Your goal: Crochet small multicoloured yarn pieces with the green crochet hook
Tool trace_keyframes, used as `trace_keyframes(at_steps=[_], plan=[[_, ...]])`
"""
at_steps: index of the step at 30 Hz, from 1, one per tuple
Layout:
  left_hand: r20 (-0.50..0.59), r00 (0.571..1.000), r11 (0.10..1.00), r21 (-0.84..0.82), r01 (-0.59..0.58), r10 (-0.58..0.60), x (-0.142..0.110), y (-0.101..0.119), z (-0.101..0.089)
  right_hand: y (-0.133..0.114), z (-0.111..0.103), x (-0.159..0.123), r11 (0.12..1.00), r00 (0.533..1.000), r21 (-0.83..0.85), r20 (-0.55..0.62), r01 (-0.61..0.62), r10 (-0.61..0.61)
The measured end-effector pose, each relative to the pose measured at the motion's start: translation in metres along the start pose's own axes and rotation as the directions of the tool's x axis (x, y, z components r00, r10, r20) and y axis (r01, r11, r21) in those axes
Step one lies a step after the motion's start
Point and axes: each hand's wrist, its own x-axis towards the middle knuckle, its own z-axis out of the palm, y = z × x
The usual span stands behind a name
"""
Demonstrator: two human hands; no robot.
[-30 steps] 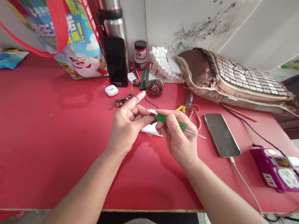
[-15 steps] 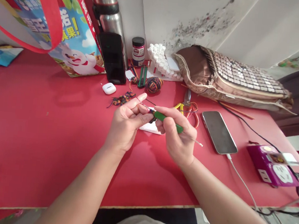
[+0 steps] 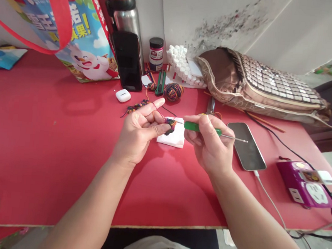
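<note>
My left hand [image 3: 141,128] pinches a small multicoloured crochet piece [image 3: 170,125] between thumb and fingers, with the forefinger stretched out and a thin strand over it. My right hand [image 3: 210,146] grips a green-handled crochet hook [image 3: 202,128] held level, its metal tip at the crochet piece and its other metal end pointing right over a phone. Under the hands a white pad [image 3: 173,138] lies on the red table [image 3: 51,137]. The strand runs back to a multicoloured yarn ball [image 3: 173,91].
A phone [image 3: 247,145] on a cable lies right of my hands, with a purple power strip [image 3: 308,185] beyond it. At the back stand a printed shopping bag [image 3: 55,25], a steel flask [image 3: 125,12], a black phone [image 3: 127,61], a jar [image 3: 156,49], an earbud case [image 3: 123,95] and a sequinned bag [image 3: 262,88].
My right hand has drawn the hook to the right and levelled it, away from my left hand. The crochet piece now shows between the two hands. The left hand has barely moved.
</note>
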Motion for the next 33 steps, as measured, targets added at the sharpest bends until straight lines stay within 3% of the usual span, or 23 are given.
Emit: trace_keyframes(at_steps=[5, 13, 20, 25, 29, 33], plan=[[0.045, 0.999, 1.0, 0.028, 0.001, -0.002, 0.0, 0.002, -0.003, -0.01, -0.003, 0.005, 0.999, 1.0, -0.042, -0.004, 0.017, -0.017], [0.157, 0.988, 0.998, 0.07, -0.003, -0.008, 0.001, 0.003, -0.005, -0.019, -0.008, 0.01, 0.999, 0.998, -0.01, 0.022, -0.052, 0.052], [0.263, 0.96, 0.996, 0.001, 0.093, -0.09, -0.001, 0.003, -0.005, -0.011, -0.01, 0.015, 0.982, 0.983, 0.1, 0.099, -0.163, 0.153], [0.137, 0.991, 1.0, 0.018, 0.003, -0.006, -0.002, 0.002, 0.001, -0.002, -0.001, 0.012, 0.92, 0.949, 0.251, 0.172, -0.301, 0.263], [0.052, 0.997, 0.998, 0.018, -0.061, 0.06, -0.002, -0.001, 0.004, 0.002, 0.005, 0.01, 0.876, 0.941, 0.352, 0.196, -0.33, 0.276], [0.033, 0.997, 0.997, 0.04, -0.067, 0.066, -0.004, -0.002, 0.005, 0.003, 0.004, 0.01, 0.875, 0.935, 0.342, 0.211, -0.343, 0.285]])
